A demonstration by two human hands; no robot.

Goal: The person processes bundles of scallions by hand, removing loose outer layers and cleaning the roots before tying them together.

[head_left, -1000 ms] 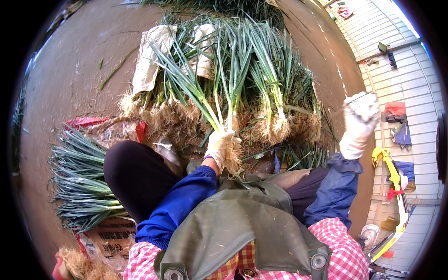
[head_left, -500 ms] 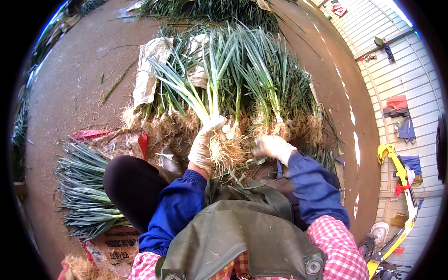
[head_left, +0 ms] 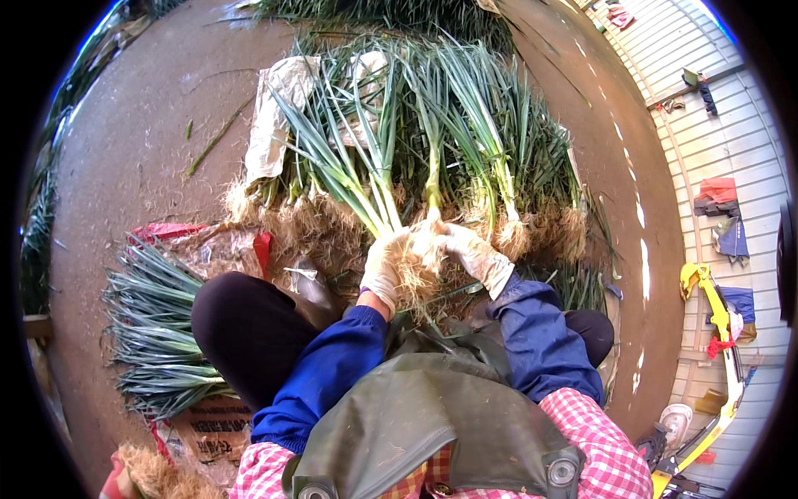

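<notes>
My left hand [head_left: 384, 268], in a pale glove, is closed round the white lower stems of several green onions [head_left: 368, 202]. Their leaves fan upward and away from me, and pale stringy roots [head_left: 416, 284] hang below the grip. From the right, my right hand [head_left: 480, 256], gloved too, has its fingers at the root end of another green onion [head_left: 433, 179], close against the left hand's bunch. Its fingertips are partly hidden by roots. Just beyond both hands lies a wide pile of green onions [head_left: 540, 158], with roots toward me.
At my left, a bundle of green onions [head_left: 162, 333] lies on printed sacking [head_left: 212, 437]. A pale sack piece [head_left: 270, 141] lies over the pile's left part. Another heap of onions [head_left: 382, 18] is farther off. A yellow curved tool [head_left: 731, 366] stands by the right wall.
My right hand has moved left and up to the root ends beside my left hand, and now grips an onion there. The left hand's bunch has shifted slightly right.
</notes>
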